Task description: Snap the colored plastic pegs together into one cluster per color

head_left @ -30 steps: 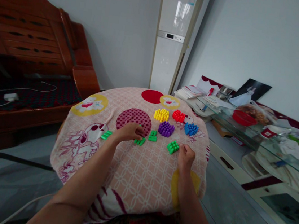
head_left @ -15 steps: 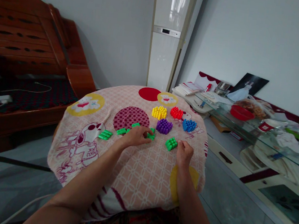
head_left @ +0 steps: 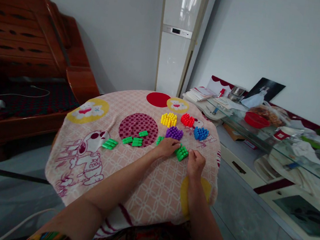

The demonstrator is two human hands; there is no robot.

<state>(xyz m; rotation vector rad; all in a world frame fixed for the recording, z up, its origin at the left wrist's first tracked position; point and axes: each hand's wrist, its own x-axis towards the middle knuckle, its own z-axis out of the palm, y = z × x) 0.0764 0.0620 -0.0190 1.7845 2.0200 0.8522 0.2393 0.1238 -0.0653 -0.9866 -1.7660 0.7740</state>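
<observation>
A cluster of green knobbed toy blocks (head_left: 182,153) lies on the cloth-covered table between my two hands. My left hand (head_left: 168,147) is closed at the cluster's left edge, its fingertips pinching a green block that is mostly hidden. Close to the right edge of the cluster is my right hand (head_left: 196,163), fingers curled and thumb against the index finger; what they hold, if anything, is hidden. Behind my left hand, a loose green piece (head_left: 160,140) shows in part. More green blocks (head_left: 137,142) lie to the left, and a slanted green group (head_left: 109,144) sits farther left.
Knobbed clusters stand behind my hands: purple (head_left: 174,133), yellow (head_left: 168,119), red (head_left: 187,120) and blue (head_left: 201,133). A patterned cloth (head_left: 151,189) covers the round table. At right stands a cluttered glass-topped cabinet (head_left: 263,136); a wooden bench (head_left: 20,40) is at left.
My left hand has moved right, from the loose green pieces to the left edge of the green cluster, uncovering green blocks behind it. My right hand stays beside the cluster. The view has shifted slightly.
</observation>
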